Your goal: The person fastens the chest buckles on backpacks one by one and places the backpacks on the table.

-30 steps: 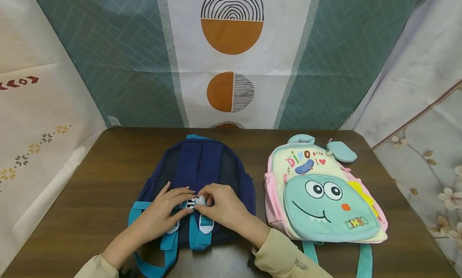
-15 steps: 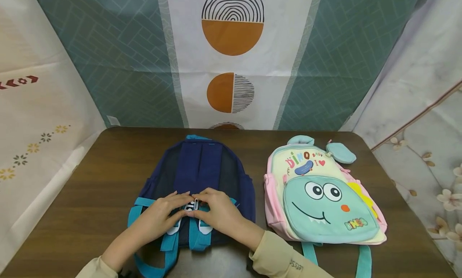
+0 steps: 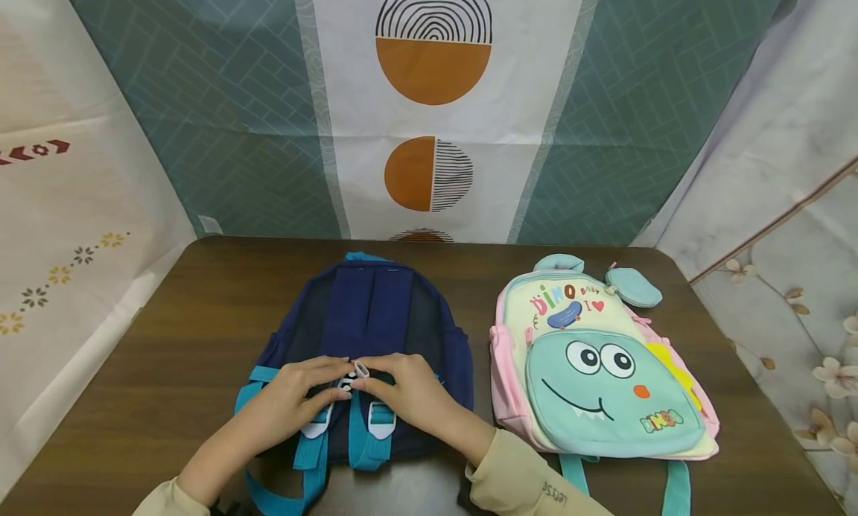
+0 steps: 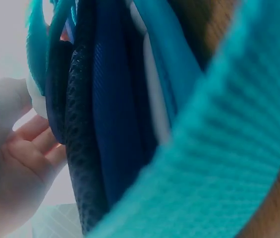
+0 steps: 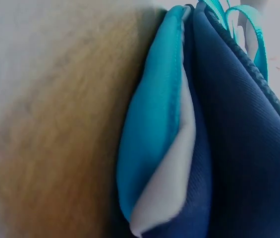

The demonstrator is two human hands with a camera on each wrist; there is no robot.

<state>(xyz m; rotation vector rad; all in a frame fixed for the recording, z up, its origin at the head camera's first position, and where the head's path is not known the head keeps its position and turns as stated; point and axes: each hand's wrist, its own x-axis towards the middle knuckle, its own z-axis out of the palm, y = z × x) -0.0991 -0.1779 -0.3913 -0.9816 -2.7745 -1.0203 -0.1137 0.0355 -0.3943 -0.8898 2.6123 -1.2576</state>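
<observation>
Left hand [image 3: 315, 386]: fingers and thumb pinch the left side of a white plastic buckle [image 3: 360, 369].
Right hand [image 3: 409, 389]: fingers and thumb pinch its right side.
Buckle join: mostly covered by fingers; cannot tell whether the halves meet.
Strap adjusters [image 3: 382, 419]: two, white, framed, just below the hands.
Navy backpack [image 3: 369, 307]: one, straps up on the table [image 3: 194, 315], left of the other bag.
Left wrist view only: dark mesh padding [image 4: 80, 99] edge-on, its pitted texture plain; a ribbed teal strap [image 4: 219, 139] curves across the foreground.
Right wrist view only: a smooth teal side pocket [image 5: 152, 124] with pale lining [image 5: 174, 173] folded outward.
Dino backpack [image 3: 603, 389]: one, rounded, two round eyes, one small pouch [image 3: 634, 287], two teal straps below.
Table: dark wood grain.
</observation>
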